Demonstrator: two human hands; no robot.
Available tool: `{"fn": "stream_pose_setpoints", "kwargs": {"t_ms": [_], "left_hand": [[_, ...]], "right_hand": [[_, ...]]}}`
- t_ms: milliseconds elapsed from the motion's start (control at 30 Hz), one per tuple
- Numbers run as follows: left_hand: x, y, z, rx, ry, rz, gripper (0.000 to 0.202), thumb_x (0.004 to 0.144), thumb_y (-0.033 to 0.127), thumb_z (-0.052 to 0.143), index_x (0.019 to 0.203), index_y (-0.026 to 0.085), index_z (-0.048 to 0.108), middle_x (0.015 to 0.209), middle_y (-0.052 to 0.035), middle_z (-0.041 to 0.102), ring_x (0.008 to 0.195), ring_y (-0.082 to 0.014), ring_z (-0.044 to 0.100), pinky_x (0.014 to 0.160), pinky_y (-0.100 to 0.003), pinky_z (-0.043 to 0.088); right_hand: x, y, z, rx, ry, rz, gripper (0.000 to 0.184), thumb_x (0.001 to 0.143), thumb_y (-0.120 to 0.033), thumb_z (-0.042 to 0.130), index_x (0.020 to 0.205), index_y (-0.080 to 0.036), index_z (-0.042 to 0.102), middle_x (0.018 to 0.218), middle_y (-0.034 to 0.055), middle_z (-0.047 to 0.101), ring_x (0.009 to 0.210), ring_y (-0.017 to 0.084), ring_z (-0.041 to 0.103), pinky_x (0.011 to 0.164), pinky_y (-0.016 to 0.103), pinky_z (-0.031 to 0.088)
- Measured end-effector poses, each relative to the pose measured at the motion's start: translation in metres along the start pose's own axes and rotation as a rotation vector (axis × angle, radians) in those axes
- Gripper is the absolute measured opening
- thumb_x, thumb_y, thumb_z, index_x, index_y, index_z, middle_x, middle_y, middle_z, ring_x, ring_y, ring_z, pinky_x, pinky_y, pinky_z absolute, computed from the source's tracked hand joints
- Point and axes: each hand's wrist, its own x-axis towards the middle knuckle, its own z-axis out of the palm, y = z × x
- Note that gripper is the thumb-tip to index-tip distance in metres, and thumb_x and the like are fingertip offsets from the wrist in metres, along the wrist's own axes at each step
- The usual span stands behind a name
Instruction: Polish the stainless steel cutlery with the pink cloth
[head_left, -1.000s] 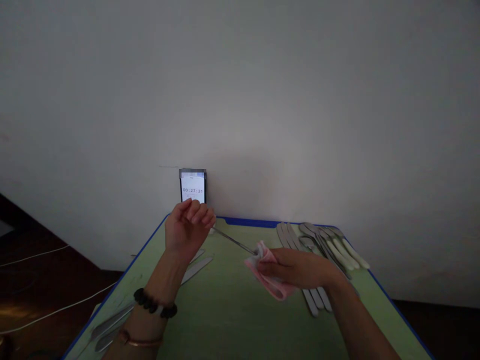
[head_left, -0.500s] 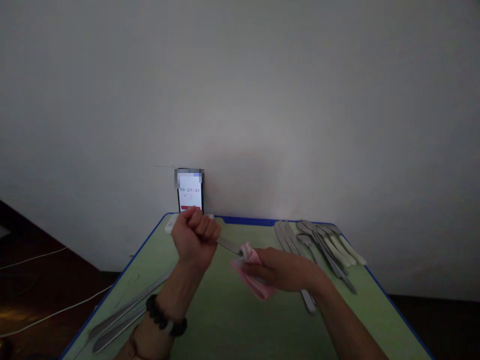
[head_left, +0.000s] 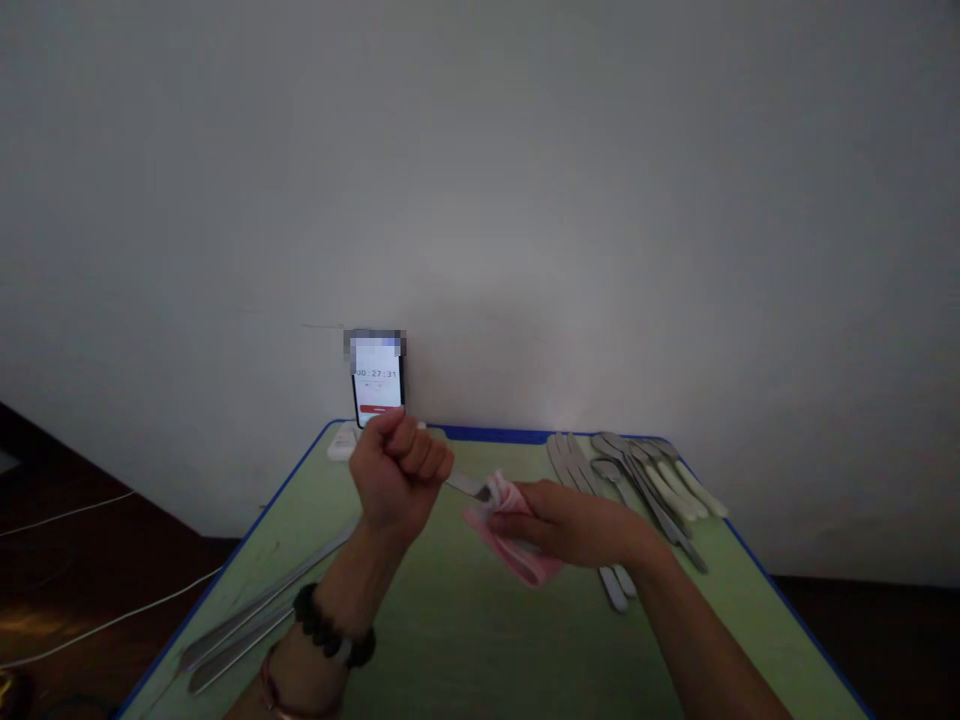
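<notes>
My left hand (head_left: pixel 400 475) is a closed fist round the handle of a metal utensil (head_left: pixel 466 485), held above the green table (head_left: pixel 465 640). The utensil's other end disappears into a folded pink cloth (head_left: pixel 510 540). My right hand (head_left: pixel 570 522) pinches that cloth around the metal, fingers closed. I cannot tell whether the utensil is a knife, a fork or a spoon, since its head is hidden in the cloth. A dark bead bracelet (head_left: pixel 330 628) sits on my left wrist.
A row of metal cutlery (head_left: pixel 637 480), some with pale handles, lies at the table's far right. Two long metal pieces (head_left: pixel 247 625) lie near the left edge. A lit phone (head_left: pixel 377 378) leans against the wall behind the table, a small white object (head_left: pixel 343 442) beside it.
My left hand has closed into a tighter fist. My right hand and the cloth have slid along the utensil toward my left hand, so less bare metal shows between them.
</notes>
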Motion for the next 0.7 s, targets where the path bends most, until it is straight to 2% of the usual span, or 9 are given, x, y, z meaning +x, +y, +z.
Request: {"fn": "stream_pose_setpoints", "kwargs": {"t_ms": [100,167,267,333,367,433,533,600,700], "left_hand": [[0.003,0.027,-0.009,0.026,-0.052,0.099,0.042,0.085,0.022,0.029,0.046,0.021,0.013,0.041,0.0076,0.003,0.033,-0.0090,0.008,0.034,-0.024,0.020],[0.006,0.036,-0.017,0.067,-0.106,0.057,0.043,0.084,0.021,0.036,0.043,0.020,0.022,0.040,0.0076,0.013,0.032,-0.0084,0.020,0.036,-0.023,0.028],[0.012,0.032,-0.027,0.285,-0.143,-0.086,0.029,0.079,0.019,0.051,0.050,0.017,0.050,0.053,0.0016,0.048,0.053,-0.0110,0.050,0.053,-0.022,0.043],[0.015,0.026,-0.035,0.566,-0.179,-0.197,0.009,0.076,0.016,0.058,0.072,0.016,0.066,0.079,-0.0045,0.063,0.076,-0.0149,0.058,0.065,-0.022,0.046],[0.016,0.024,-0.039,0.711,-0.210,-0.225,0.011,0.077,0.016,0.059,0.083,0.016,0.068,0.088,-0.0059,0.065,0.082,-0.0160,0.059,0.066,-0.021,0.046],[0.016,0.025,-0.048,0.967,-0.311,-0.272,0.013,0.080,0.021,0.059,0.087,0.017,0.069,0.086,-0.0058,0.067,0.076,-0.0157,0.059,0.060,-0.020,0.044],[0.014,0.037,-0.057,1.231,-0.481,-0.376,0.029,0.086,0.032,0.053,0.065,0.016,0.065,0.056,-0.0001,0.059,0.048,-0.0114,0.049,0.045,-0.019,0.034],[0.012,0.044,-0.058,1.339,-0.505,-0.388,0.036,0.087,0.036,0.051,0.057,0.017,0.057,0.047,0.0042,0.047,0.041,-0.0095,0.039,0.041,-0.019,0.029],[0.008,0.042,-0.052,1.430,-0.475,-0.286,0.034,0.086,0.036,0.052,0.056,0.019,0.052,0.050,0.0058,0.042,0.044,-0.0097,0.036,0.043,-0.020,0.027]], "right_hand": [[-0.010,0.007,-0.008,0.029,-0.022,-0.006,0.031,0.089,-0.043,0.041,0.077,-0.016,0.050,0.065,-0.0026,0.048,0.055,0.008,0.040,0.051,0.021,0.030],[-0.018,0.010,-0.014,0.028,-0.027,0.024,0.032,0.089,-0.044,0.041,0.079,-0.016,0.052,0.065,-0.0025,0.048,0.055,0.008,0.040,0.050,0.021,0.030],[-0.030,0.015,-0.020,-0.007,0.044,0.082,0.036,0.088,-0.048,0.041,0.084,-0.016,0.057,0.068,-0.0013,0.051,0.058,0.010,0.043,0.052,0.022,0.032],[-0.035,0.019,-0.023,-0.037,0.100,0.109,0.036,0.086,-0.049,0.044,0.086,-0.016,0.059,0.071,0.0002,0.054,0.061,0.011,0.045,0.055,0.022,0.034],[-0.037,0.020,-0.024,-0.054,0.114,0.123,0.036,0.085,-0.049,0.046,0.086,-0.016,0.060,0.072,0.0007,0.056,0.063,0.012,0.046,0.056,0.023,0.035],[-0.040,0.023,-0.025,-0.090,0.116,0.160,0.035,0.084,-0.049,0.047,0.085,-0.016,0.060,0.072,0.0012,0.056,0.063,0.012,0.047,0.056,0.023,0.035],[-0.040,0.024,-0.025,-0.147,0.098,0.205,0.035,0.084,-0.049,0.048,0.080,-0.017,0.059,0.067,0.0003,0.053,0.060,0.012,0.046,0.054,0.023,0.032],[-0.039,0.020,-0.024,-0.161,0.092,0.208,0.033,0.083,-0.048,0.049,0.076,-0.017,0.058,0.066,-0.0002,0.053,0.060,0.012,0.046,0.052,0.022,0.031],[-0.033,0.010,-0.018,-0.172,0.113,0.217,0.032,0.084,-0.048,0.048,0.077,-0.017,0.058,0.067,0.0002,0.055,0.059,0.012,0.046,0.052,0.023,0.030]]}}
